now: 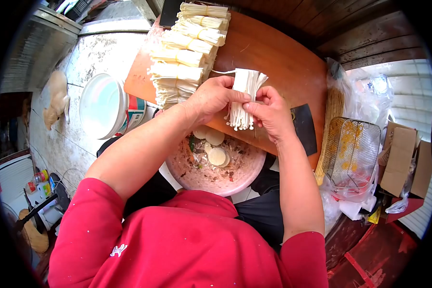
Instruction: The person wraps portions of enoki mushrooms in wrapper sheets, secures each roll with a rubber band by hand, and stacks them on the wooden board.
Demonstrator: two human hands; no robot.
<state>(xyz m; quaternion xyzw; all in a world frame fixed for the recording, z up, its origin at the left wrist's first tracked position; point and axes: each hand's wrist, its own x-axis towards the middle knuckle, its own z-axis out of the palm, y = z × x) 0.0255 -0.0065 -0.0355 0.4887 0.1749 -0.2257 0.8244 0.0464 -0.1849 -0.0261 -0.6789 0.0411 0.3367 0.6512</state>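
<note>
Left hand (221,98) and right hand (272,114) — fingers pinching a mushroom bunch (246,86). Left of the fingers: banded bundles (180,57); farther left, a bucket label (136,111) — illegible.

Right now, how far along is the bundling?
Stacked on the board, mushroom bundles with yellow bands look done. The left hand and right hand hold a loose bunch with no band visible, so banding it seems left. Pale cut ends lie in the basin. How many bunches remain, I can't tell.
</note>
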